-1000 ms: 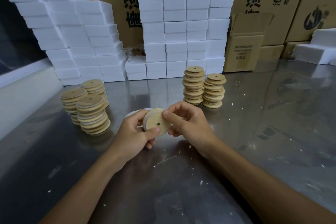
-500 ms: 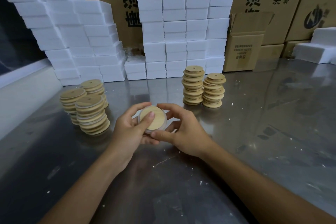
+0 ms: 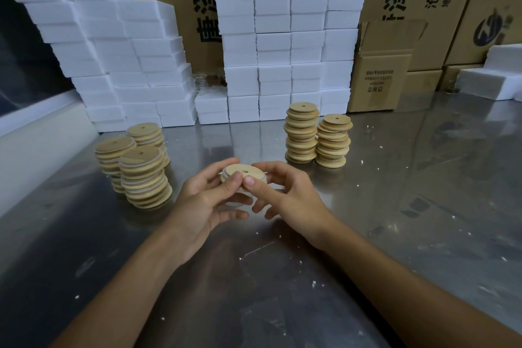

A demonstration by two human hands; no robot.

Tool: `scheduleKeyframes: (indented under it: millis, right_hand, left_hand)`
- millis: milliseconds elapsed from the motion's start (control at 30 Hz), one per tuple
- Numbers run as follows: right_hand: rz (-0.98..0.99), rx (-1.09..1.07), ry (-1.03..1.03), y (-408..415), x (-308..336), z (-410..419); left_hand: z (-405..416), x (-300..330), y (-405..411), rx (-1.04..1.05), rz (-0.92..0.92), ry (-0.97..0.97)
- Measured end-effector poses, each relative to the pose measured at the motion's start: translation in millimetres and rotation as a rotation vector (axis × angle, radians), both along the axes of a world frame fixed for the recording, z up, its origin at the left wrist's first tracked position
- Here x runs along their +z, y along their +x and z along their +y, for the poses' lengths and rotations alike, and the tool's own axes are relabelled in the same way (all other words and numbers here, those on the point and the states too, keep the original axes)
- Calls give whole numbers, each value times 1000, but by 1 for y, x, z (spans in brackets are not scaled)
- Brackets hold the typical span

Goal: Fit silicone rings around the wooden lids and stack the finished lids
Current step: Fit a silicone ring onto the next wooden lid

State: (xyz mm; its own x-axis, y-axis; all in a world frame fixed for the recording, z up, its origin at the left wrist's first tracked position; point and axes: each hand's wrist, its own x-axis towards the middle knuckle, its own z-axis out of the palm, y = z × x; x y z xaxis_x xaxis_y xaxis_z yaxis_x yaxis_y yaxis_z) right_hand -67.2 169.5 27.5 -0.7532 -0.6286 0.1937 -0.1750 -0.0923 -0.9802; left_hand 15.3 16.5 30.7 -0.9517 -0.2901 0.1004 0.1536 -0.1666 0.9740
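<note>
At the centre of the frame both hands hold one wooden lid (image 3: 244,173) above the steel table (image 3: 423,206), its flat face with a small hole turned upward. The left hand (image 3: 207,200) grips the lid's left edge, thumb on the near rim; the right hand (image 3: 285,195) pinches the near right edge, thumb beside the left thumb. A pale silicone ring (image 3: 226,178) shows along the lid's side. Left of centre stand three stacks of ringed lids (image 3: 145,175); right of centre, two stacks of bare lids (image 3: 317,135). White foam blocks (image 3: 282,37) and cardboard boxes (image 3: 378,76) fill the top of the frame.
</note>
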Motion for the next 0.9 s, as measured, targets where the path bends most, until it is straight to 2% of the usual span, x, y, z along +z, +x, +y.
scheduleKeyframes:
  millis: [367,700,900]
  right_hand:
    - [-38,34,-31,-2,0,2]
    - [-28,23,-45,-2,0,2]
    - [-4,-6,-94,-3,0,-1]
  left_hand:
    - [-6,1,3,-42,-2,-21]
    - [-7,0,1,35,-12,-37]
    - [-8,-1,0,9,-10,-71]
